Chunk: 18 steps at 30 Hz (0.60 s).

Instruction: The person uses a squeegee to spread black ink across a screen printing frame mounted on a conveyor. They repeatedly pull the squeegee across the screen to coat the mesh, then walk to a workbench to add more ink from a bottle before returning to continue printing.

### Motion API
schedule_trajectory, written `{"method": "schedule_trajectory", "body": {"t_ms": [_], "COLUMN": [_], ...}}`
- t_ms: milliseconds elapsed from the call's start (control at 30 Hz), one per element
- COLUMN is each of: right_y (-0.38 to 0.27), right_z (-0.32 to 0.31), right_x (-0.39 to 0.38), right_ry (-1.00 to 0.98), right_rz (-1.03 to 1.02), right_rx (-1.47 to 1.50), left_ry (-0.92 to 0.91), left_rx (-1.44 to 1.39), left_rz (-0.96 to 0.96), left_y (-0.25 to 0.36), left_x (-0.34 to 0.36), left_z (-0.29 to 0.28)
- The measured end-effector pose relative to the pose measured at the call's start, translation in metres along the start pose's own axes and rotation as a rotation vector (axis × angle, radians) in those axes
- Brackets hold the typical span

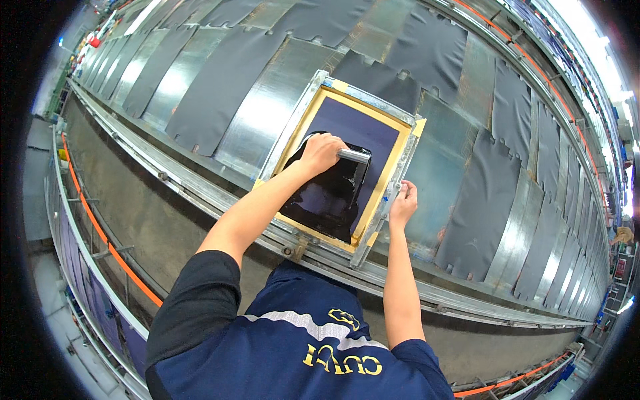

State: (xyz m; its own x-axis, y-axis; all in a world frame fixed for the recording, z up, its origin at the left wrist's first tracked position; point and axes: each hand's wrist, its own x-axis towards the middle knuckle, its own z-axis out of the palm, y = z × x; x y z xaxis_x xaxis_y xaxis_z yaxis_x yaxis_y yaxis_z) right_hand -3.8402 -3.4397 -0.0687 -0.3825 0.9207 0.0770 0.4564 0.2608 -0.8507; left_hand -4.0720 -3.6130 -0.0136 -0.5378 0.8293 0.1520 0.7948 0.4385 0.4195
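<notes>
A screen printing frame [412, 148] with a metal rim and yellow tape along its inner edges lies on the long table in front of me. Its mesh [339, 120] is dark purple, and glossy black ink [327, 200] covers much of the near and left part. My left hand [321, 153] is closed round the metal grip of a squeegee [355, 155], which stands in the ink across the mesh. At the frame's right side, my right hand [403, 205] has its fingers curled in against the metal edge. The squeegee's blade is mostly hidden.
Dark grey fabric pieces [477, 207] lie in rows on the shiny metal table [270, 87], on both sides of the frame. A metal rail [180, 183] runs along the near table edge. Behind me are a grey floor [127, 200] and another rack with an orange strip [110, 247].
</notes>
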Motion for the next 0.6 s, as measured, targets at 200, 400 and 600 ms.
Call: {"method": "schedule_trajectory", "body": {"t_ms": [200, 400, 600], "right_y": [0.000, 0.012, -0.001], "right_z": [-0.001, -0.001, 0.002], "right_x": [0.003, 0.006, 0.002], "right_ry": [-0.029, -0.010, -0.015], "right_rz": [0.056, 0.032, 0.028], "right_rx": [0.015, 0.061, 0.050], "left_ry": [0.069, 0.089, 0.098], "left_rx": [0.090, 0.022, 0.153], "left_rz": [0.054, 0.076, -0.018], "left_y": [0.025, 0.034, -0.006], "left_x": [-0.088, -0.125, 0.006], "left_z": [0.021, 0.014, 0.019]}}
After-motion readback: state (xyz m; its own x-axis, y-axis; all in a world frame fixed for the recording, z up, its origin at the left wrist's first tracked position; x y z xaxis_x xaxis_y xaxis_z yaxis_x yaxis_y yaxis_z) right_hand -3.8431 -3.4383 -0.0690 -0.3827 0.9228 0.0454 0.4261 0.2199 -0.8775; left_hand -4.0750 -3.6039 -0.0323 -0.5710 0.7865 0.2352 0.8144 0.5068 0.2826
